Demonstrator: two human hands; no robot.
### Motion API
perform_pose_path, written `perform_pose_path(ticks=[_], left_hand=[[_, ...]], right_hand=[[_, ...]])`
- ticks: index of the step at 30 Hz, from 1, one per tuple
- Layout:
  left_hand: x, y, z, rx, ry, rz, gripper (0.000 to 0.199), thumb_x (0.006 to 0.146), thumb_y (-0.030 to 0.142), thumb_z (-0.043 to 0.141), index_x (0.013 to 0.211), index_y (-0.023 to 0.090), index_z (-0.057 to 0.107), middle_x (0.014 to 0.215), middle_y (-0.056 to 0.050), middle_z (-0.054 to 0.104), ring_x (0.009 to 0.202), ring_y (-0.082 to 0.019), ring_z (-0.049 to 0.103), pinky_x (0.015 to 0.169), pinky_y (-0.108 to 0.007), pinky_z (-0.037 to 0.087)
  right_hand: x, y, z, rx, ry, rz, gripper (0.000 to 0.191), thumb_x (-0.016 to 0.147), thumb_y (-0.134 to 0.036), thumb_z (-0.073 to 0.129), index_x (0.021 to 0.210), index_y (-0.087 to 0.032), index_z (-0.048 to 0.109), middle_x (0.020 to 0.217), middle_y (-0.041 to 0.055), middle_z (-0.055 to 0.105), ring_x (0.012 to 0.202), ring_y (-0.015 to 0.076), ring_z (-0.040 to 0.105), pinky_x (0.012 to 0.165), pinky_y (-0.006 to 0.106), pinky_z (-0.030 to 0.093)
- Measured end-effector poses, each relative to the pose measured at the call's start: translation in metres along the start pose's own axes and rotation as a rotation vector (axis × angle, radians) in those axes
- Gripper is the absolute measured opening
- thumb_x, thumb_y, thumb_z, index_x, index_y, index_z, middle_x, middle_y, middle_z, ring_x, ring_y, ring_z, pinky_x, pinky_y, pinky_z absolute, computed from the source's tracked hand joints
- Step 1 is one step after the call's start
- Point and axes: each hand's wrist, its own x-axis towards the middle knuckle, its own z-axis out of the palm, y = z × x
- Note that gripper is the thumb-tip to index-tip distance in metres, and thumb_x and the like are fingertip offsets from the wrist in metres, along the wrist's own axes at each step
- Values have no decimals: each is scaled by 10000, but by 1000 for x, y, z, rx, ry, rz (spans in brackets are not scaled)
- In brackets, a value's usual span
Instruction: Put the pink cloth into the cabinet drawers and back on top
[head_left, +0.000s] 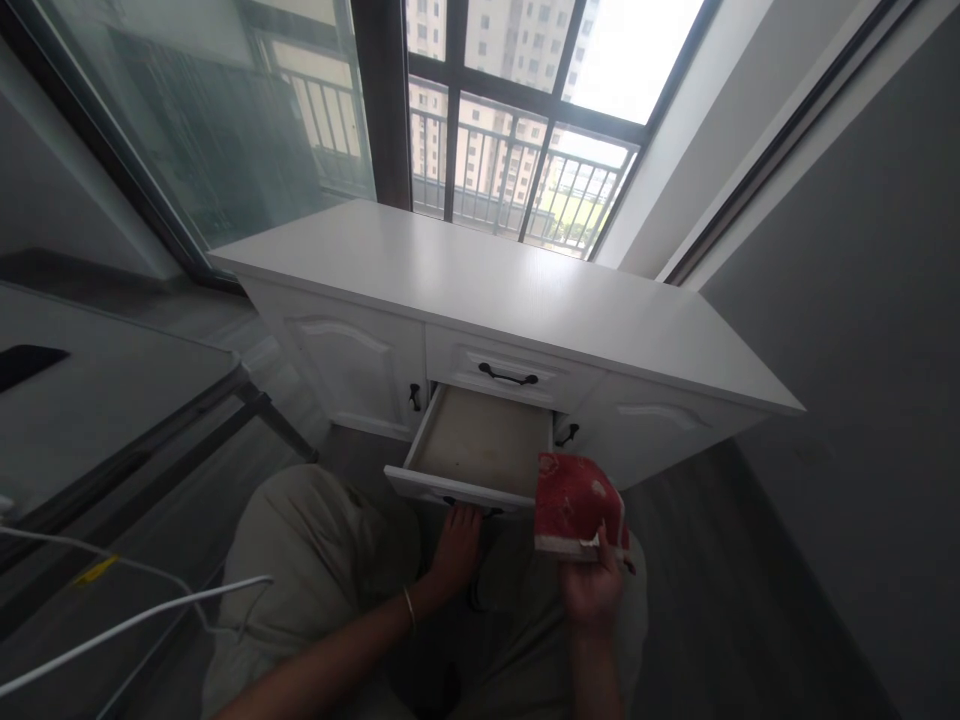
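Red packet (571, 500): right fingers (603, 545) grasp its lower edge.
White drawer (480, 440): standing open; left fingers (463, 518) at its dark handle (493, 512), whether clenched I cannot tell.

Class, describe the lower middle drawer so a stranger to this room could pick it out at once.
Find the long white cabinet before the large window. Between its two doors, the upper drawer sits above the lower drawer, which has the left hand at its front. Unlike its shut neighbours, the lower one is pulled out, its pale inside showing.
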Motion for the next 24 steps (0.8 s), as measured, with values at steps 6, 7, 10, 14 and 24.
perform_pose_path(ticks=[6, 7, 10, 14, 24], left_hand=[[2, 4, -8, -41, -3, -10, 637, 805, 182, 531, 1439, 169, 587, 1454, -200, 611, 1438, -398, 492, 1200, -630, 356], [1, 5, -13, -60, -15, -8, 648, 810, 183, 534, 1457, 165, 576, 1477, -202, 598, 1450, -395, 481, 1212, -624, 345], [-7, 6, -36, -149, -37, 52, 647, 828, 184, 554, 1474, 214, 571, 1481, -168, 605, 1442, -358, 495, 1252, -599, 305], [-24, -10, -85, -305, 86, 213, 549, 896, 156, 519, 1423, 290, 597, 1364, -83, 683, 1315, -255, 591, 1246, -539, 341], [-66, -182, -187, 1, 601, -438, 462, 997, 412, 420, 1290, 167, 679, 1342, -172, 674, 1263, -353, 588, 1133, -561, 429]], right_hand=[[-2, 5, 10, 62, 67, 124, 241, 868, -448, 717, 1056, -333, 814, 1124, 7, 811, 1107, 218, 759, 982, 416, 626], [-1, 8, 9, 66, 59, 138, 248, 855, -460, 729, 1049, -331, 816, 1124, 8, 811, 1110, 213, 758, 989, 416, 622], [3, 18, 6, 79, 46, 171, 278, 840, -465, 753, 1070, -322, 816, 1146, 19, 806, 1172, 211, 733, 1076, 450, 572], [19, 40, 15, 106, 68, 182, 269, 849, -423, 754, 1081, -300, 815, 1173, 38, 799, 1255, 215, 688, 1199, 475, 463], [121, 139, 114, 16, 63, 204, 75, 818, -252, 691, 893, -248, 686, 856, 8, 788, 899, 172, 761, 940, 355, 618]])
